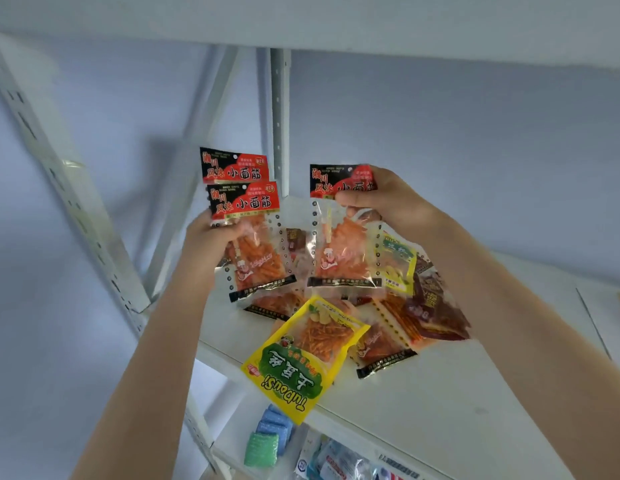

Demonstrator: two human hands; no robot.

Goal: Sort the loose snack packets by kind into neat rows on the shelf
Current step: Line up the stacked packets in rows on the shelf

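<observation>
My left hand (216, 239) grips two stacked red-and-black packets of orange strips (247, 216), held up above the white shelf (440, 393). To the right, my right hand (388, 199) pinches a third packet of the same kind (343, 251) near its top. Below them a loose heap lies on the shelf: a yellow-and-green packet (301, 362) hanging over the front edge, a smaller yellow packet (398, 265), dark red packets (436, 310) and more red-and-black packets (381, 344).
A white slotted upright (280, 116) stands behind the heap and another upright (59, 174) runs at the left. The shelf above (301, 26) hangs overhead. On the lower shelf lie blue and green sponges (267, 438) and white packets (339, 462).
</observation>
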